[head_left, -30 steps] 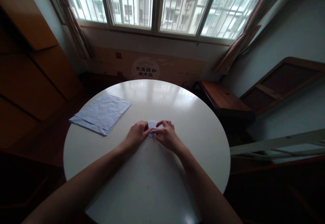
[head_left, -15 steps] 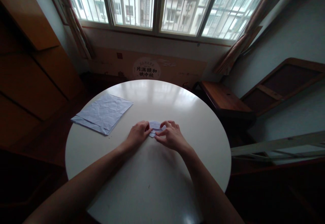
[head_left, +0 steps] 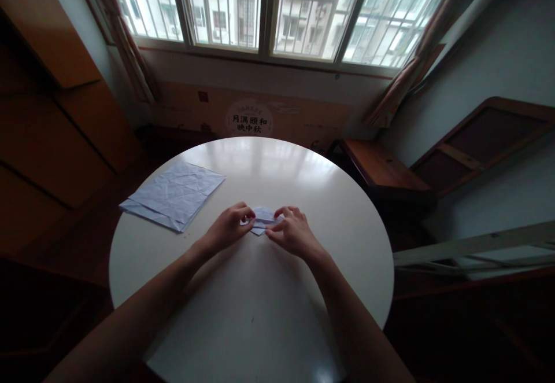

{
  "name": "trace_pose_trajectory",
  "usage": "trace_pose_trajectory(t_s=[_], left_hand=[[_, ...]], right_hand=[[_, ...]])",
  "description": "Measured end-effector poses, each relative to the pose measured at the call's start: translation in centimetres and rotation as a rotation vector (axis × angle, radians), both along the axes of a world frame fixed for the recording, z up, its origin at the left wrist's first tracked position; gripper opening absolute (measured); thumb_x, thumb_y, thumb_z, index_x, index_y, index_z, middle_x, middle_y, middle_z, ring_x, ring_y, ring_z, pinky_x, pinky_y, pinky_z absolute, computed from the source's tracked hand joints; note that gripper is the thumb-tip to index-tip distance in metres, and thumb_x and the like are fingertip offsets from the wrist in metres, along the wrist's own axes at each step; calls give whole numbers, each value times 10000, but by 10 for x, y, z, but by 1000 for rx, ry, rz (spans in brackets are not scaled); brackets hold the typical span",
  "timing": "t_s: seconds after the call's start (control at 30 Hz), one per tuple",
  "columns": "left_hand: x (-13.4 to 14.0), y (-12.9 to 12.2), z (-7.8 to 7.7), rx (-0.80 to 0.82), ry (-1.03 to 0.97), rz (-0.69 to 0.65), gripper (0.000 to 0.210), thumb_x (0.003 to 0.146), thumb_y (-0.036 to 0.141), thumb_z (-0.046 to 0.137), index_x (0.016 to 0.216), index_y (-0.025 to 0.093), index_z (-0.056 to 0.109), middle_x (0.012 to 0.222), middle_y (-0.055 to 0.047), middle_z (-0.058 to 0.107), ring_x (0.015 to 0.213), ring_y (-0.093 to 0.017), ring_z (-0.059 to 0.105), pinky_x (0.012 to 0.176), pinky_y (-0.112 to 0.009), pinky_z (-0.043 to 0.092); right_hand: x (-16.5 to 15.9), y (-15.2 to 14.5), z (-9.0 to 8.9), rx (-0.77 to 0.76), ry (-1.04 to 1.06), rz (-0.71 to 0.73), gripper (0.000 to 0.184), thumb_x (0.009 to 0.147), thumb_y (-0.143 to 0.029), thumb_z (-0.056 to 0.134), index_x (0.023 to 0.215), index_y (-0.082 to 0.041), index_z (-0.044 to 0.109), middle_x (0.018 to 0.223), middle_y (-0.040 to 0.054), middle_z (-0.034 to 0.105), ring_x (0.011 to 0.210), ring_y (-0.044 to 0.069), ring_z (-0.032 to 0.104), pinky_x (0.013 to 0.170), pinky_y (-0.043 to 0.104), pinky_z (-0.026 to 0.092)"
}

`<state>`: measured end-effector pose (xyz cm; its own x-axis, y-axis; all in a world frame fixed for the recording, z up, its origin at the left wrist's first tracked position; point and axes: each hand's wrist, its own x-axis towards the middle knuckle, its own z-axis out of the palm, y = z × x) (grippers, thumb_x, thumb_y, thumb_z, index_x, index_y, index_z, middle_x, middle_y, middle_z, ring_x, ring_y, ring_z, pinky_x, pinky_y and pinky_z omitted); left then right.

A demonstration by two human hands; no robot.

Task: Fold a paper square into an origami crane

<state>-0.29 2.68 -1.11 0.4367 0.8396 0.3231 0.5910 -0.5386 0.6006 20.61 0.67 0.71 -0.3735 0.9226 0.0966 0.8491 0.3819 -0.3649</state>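
A small piece of folded white paper [head_left: 262,217] lies near the middle of the round white table [head_left: 243,302]. Its left side is pinched between the thumb and fingers of my left hand [head_left: 229,224]. My right hand [head_left: 295,231] grips the right side, thumb toward me and fingers curled over the far part. A fold line runs across the paper between the two hands, and a pointed part faces me. Both of its ends are partly hidden by my fingers.
Creased larger sheets of paper [head_left: 176,193] lie stacked at the table's left edge, slightly overhanging it. A wooden bench [head_left: 384,166] stands beyond the table to the right. Barred windows [head_left: 234,10] are at the back, and a wooden cabinet [head_left: 56,122] is on the left.
My left hand has shifted a little to the left along the paper, showing more of its middle. My right hand has stayed almost in place.
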Motion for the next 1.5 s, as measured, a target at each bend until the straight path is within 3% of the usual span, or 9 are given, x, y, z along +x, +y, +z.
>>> trace_pose_trajectory(t_s=[0.13, 0.23, 0.37, 0.6, 0.73, 0.97, 1.13, 1.27, 1.5], left_hand=[[3, -5, 2, 34, 58, -187, 150, 859, 219, 572, 960, 185, 677, 915, -54, 613, 821, -149, 578, 745, -258, 455], [8, -10, 1, 78, 144, -227, 185, 873, 213, 557, 1019, 210, 671, 956, -59, 607, 885, -168, 561, 790, -282, 454], [14, -15, 2, 98, 223, -179, 184, 879, 174, 523, 971, 197, 680, 930, -60, 591, 887, -172, 544, 801, -284, 449], [15, -17, 3, 81, 391, -63, 248, 845, 78, 482, 683, 155, 654, 845, -72, 583, 869, -182, 521, 795, -291, 442], [17, -21, 5, 119, 500, 19, 266, 841, 75, 464, 671, 139, 658, 864, -101, 581, 837, -194, 510, 779, -317, 449], [13, -20, 14, 65, 523, 79, 280, 829, 85, 438, 645, 126, 645, 835, -106, 580, 844, -189, 538, 793, -294, 445], [7, -18, 23, 64, 638, 166, 245, 819, 125, 470, 651, 134, 647, 804, -95, 601, 784, -195, 552, 718, -302, 440], [8, -17, 22, 122, 610, 198, 243, 842, 164, 468, 694, 152, 660, 832, -78, 610, 775, -186, 564, 701, -293, 433], [13, -16, 11, 92, 454, -79, 229, 856, 195, 498, 944, 237, 704, 877, -29, 615, 763, -145, 587, 672, -240, 422]], right_hand=[[1, 3, -2, -10, -19, -16, 250, 866, -449, 558, 840, -312, 765, 1148, 55, 577, 1159, 273, 361, 957, 432, 289], [2, 3, -3, -15, -30, -16, 288, 873, -477, 538, 846, -302, 765, 1146, 62, 572, 1156, 271, 361, 956, 428, 288], [2, 2, -3, -10, -19, -6, 275, 874, -465, 542, 852, -306, 765, 1124, 62, 576, 1135, 267, 375, 947, 423, 295], [2, 2, -1, -38, 1, -9, 261, 870, -439, 556, 838, -291, 769, 1096, 72, 578, 1116, 263, 385, 948, 420, 298], [2, 2, 0, -52, 9, -9, 253, 870, -438, 558, 850, -298, 767, 1093, 73, 576, 1119, 264, 389, 951, 423, 296], [3, 3, -2, -71, 17, -14, 262, 872, -449, 550, 863, -299, 765, 1087, 73, 571, 1106, 258, 402, 942, 421, 298], [3, 4, -2, -83, 15, -19, 254, 872, -445, 555, 859, -303, 765, 1101, 73, 566, 1107, 258, 403, 936, 423, 297], [4, 5, -4, -74, 41, -8, 248, 869, -443, 560, 854, -305, 765, 1114, 71, 561, 1109, 257, 401, 936, 419, 299], [6, 8, -12, -48, 107, 23, 234, 858, -424, 582, 806, -293, 769, 1080, 70, 584, 1109, 250, 408, 947, 409, 299]])
